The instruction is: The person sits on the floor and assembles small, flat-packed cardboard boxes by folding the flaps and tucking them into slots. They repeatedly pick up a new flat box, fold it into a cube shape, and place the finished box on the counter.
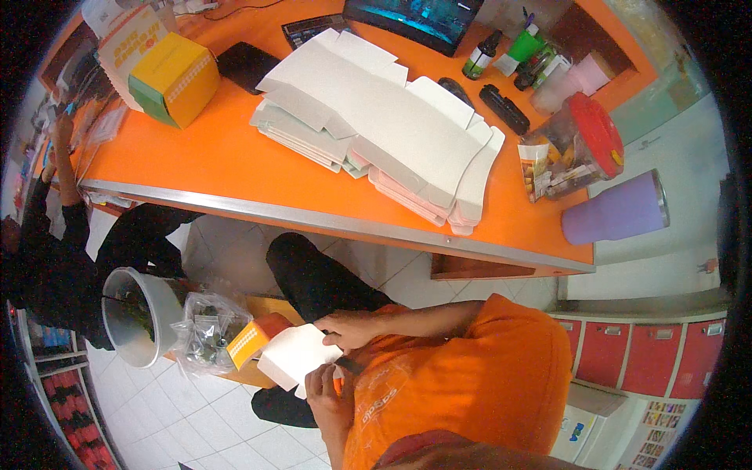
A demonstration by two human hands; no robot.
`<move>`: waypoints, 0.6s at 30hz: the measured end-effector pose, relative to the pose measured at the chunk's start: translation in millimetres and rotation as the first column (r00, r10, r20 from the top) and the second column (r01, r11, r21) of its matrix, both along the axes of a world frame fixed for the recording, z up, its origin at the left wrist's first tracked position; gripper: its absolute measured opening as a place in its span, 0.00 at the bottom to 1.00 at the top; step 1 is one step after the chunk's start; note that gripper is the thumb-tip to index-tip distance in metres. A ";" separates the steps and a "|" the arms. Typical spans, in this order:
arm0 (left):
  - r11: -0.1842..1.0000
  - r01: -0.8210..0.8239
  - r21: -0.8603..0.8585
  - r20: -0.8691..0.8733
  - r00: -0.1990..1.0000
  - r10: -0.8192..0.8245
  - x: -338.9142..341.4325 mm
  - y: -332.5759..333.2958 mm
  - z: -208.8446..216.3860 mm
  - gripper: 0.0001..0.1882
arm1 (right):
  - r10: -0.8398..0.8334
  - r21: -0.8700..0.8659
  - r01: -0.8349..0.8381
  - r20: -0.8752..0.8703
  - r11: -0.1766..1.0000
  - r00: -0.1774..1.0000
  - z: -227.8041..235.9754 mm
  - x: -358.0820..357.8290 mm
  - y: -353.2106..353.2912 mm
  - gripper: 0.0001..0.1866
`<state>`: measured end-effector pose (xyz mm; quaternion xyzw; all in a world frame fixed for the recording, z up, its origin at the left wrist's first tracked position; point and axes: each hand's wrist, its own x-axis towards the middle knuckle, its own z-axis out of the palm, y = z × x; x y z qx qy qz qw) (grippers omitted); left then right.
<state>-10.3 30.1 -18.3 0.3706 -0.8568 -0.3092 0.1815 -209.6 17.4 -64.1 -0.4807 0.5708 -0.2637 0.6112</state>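
Between my hands is a small folding carton (294, 354), its outside yellow and orange and its broad white inner panel showing. My right hand (348, 329) grips the upper edge of that panel with its fingers bent. Lower down, my left hand (330, 395) presses its curled fingers against the carton's near flap. The carton's far end lies beside a clear plastic bag (210, 329) with small packets in it. Just left of the bag stands a pale plastic bucket (168, 309) with something dark green inside.
Stacked flat white carton blanks (376, 117) cover the middle of the orange desk (211, 172). A yellow-green box (188, 78), purple tumbler (619, 211) and red-lidded jar (591, 133) stand on it. Another person in black (55, 258) sits at the left. Red lockers (646, 356) line the right.
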 end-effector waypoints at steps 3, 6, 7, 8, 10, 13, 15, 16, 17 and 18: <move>0.998 0.021 -0.065 0.016 1.000 -0.020 5.9 5.9 -7.7 0.11 | -0.028 0.111 0.023 0.041 0.994 0.999 9.2 -1.9 0.2 0.18; 0.993 0.018 -0.116 -0.080 0.996 -0.027 7.3 5.6 -19.3 0.09 | -0.013 -0.054 0.008 -0.091 0.999 0.996 8.3 0.0 4.0 0.18; 0.998 -0.026 -0.055 -0.118 0.993 0.019 7.4 6.7 -21.1 0.08 | -0.033 -0.185 0.006 -0.145 0.983 0.989 7.5 1.1 8.4 0.17; 0.998 -0.066 0.007 -0.154 0.986 0.067 7.1 7.9 -22.3 0.07 | -0.061 -0.312 -0.004 -0.197 0.950 0.978 7.2 0.8 12.0 0.16; 0.943 -0.162 0.290 -0.246 0.940 0.237 5.4 10.4 -19.0 0.05 | 0.014 -0.315 -0.079 -0.205 0.946 0.979 12.3 0.1 12.4 0.13; 0.657 -0.235 0.716 -0.169 0.855 0.490 8.1 18.1 -9.2 0.05 | 0.207 -0.212 -0.267 -0.267 0.940 0.941 57.6 -4.5 8.4 0.07; 0.567 -0.304 0.765 0.026 0.895 0.445 17.8 16.5 -9.6 0.06 | 0.247 -0.167 -0.312 -0.323 0.935 0.913 54.4 -2.4 17.9 0.06; 0.467 -0.281 0.838 0.014 0.868 0.497 19.1 20.5 -11.3 0.06 | 0.244 -0.168 -0.307 -0.317 0.937 0.916 47.5 2.1 24.8 0.07; 0.362 -0.248 0.899 0.010 0.836 0.549 18.6 26.1 -15.3 0.06 | 0.241 -0.168 -0.303 -0.311 0.938 0.919 43.2 5.0 31.8 0.08; 0.253 -0.204 0.946 0.012 0.801 0.599 19.4 30.8 -21.2 0.06 | 0.238 -0.168 -0.298 -0.305 0.940 0.922 39.8 6.0 35.6 0.09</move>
